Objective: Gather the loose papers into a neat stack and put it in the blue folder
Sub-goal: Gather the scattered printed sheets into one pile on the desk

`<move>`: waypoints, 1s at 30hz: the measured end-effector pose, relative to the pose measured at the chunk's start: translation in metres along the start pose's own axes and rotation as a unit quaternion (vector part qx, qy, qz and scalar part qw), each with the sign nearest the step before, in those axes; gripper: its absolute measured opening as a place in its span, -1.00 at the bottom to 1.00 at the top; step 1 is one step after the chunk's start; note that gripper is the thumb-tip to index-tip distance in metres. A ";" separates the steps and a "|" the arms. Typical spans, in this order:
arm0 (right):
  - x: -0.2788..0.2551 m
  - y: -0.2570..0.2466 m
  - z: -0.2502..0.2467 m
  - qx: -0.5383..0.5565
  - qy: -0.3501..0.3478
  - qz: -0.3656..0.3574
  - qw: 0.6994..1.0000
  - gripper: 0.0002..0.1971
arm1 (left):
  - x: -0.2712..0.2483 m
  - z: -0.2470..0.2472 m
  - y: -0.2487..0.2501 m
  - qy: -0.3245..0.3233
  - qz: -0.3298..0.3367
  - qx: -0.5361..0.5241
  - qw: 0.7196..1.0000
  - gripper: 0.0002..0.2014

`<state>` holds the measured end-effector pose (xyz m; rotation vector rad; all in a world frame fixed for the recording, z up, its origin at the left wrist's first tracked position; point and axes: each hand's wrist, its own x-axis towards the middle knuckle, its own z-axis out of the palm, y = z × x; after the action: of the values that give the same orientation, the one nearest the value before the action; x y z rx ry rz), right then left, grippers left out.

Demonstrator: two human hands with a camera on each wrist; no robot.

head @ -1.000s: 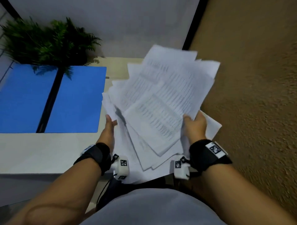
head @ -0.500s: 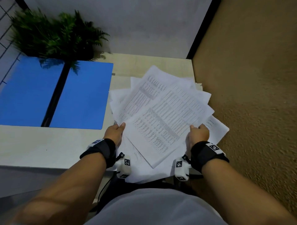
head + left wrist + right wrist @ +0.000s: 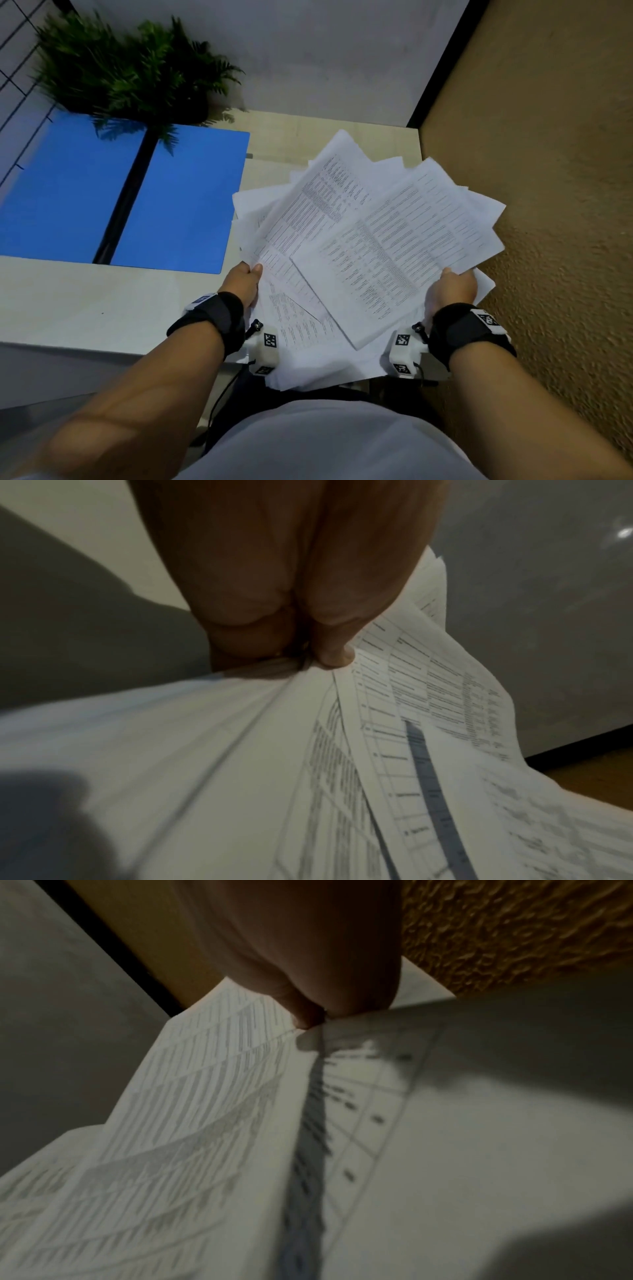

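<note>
Messy papers [image 3: 370,246] pinched between left hand [image 3: 244,284] and right hand [image 3: 454,291].

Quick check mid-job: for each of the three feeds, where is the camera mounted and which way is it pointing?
Head: worn on the head, facing forward and down at the table, blue folder, fern and fanned papers; both forearms, left hand, right hand.
Left wrist: looks along the left hand, thumb pinching the papers' edge.
Right wrist: looks along the right hand gripping the papers, textured brown wall beyond.
Shared: all three show the same printed papers.
</note>
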<state>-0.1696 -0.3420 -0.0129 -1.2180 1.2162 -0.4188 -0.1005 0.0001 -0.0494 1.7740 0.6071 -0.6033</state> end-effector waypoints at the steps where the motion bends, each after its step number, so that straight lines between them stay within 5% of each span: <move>1: 0.004 -0.001 0.000 -0.011 -0.007 -0.006 1.000 -0.60 | -0.004 0.000 0.002 -0.007 0.001 0.008 1.000 -0.69; 10: -0.017 0.028 0.027 -0.087 -0.208 0.093 0.970 -0.67 | -0.017 0.001 0.012 -0.065 0.029 0.187 0.980 -0.73; 13: -0.022 0.026 0.033 -0.102 -0.180 0.090 0.974 -0.83 | -0.024 0.004 0.009 -0.094 0.042 0.129 0.986 -0.71; 15: -0.016 0.027 0.037 -0.101 -0.162 0.098 0.977 -0.73 | -0.020 0.003 0.003 -0.097 0.041 0.085 0.991 -0.58; 18: -0.003 0.028 0.038 -0.121 -0.117 0.067 0.984 -0.60 | -0.012 0.001 -0.003 -0.077 0.042 0.050 0.995 -0.86; 20: 0.004 0.025 0.035 -0.113 -0.104 0.062 0.986 -0.47 | -0.014 0.001 -0.001 -0.057 0.020 0.013 0.998 -0.63; 23: 0.018 0.019 0.029 -0.113 -0.099 0.030 0.988 -0.43 | -0.015 0.001 0.005 -0.035 0.022 -0.003 0.999 -0.65; 30: 0.008 -0.004 0.024 -0.217 -0.194 0.027 0.957 -0.52 | -0.018 0.009 0.016 -0.002 0.016 0.042 0.999 -0.67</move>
<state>-0.1448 -0.3387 -0.0170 -1.5491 1.0205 0.1390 -0.1043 -0.0144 -0.0284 1.8574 0.5577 -0.6179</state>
